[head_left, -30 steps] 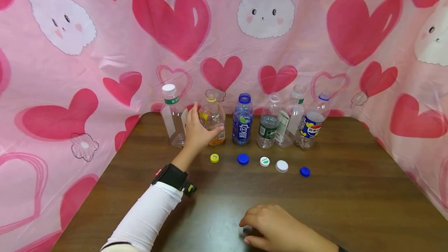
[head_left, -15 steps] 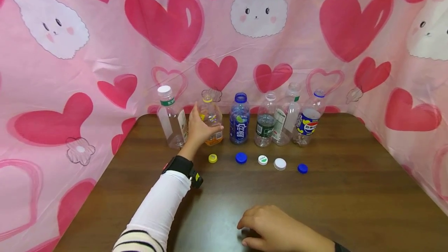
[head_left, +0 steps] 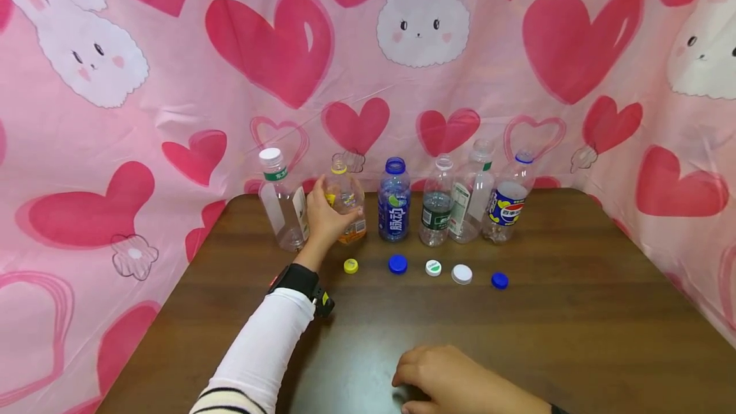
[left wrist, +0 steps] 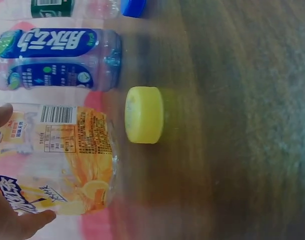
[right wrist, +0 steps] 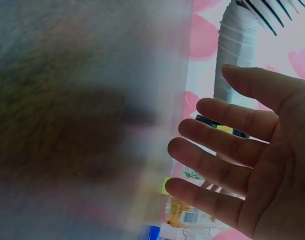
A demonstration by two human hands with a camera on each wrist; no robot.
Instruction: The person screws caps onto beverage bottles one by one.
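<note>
My left hand [head_left: 328,213] grips a clear bottle with an orange label [head_left: 354,232] and a yellow neck ring. In the left wrist view, thumb and finger lie on opposite sides of this bottle [left wrist: 82,150], which stands upright and uncapped on the table. Close in front of it sits a yellow cap [left wrist: 145,115]. To its left stands a clear bottle with a white cap [head_left: 282,203]; a blue-labelled bottle [head_left: 394,203] is to its right. Low over the near part of the table, my right hand [head_left: 454,379] holds nothing, its fingers relaxed and spread in the right wrist view.
Farther right stand a green-labelled bottle [head_left: 436,213], a tall clear bottle [head_left: 474,193] and a Pepsi bottle [head_left: 508,203], all uncapped. Before the row lie a blue cap [head_left: 398,264], a white-and-green cap [head_left: 434,268], a white cap [head_left: 462,274] and a smaller blue cap [head_left: 499,280].
The head view has shifted slightly. My left forearm has come a little to the right while the hand stays at the orange-labelled bottle. The right hand keeps nearly the same place.
</note>
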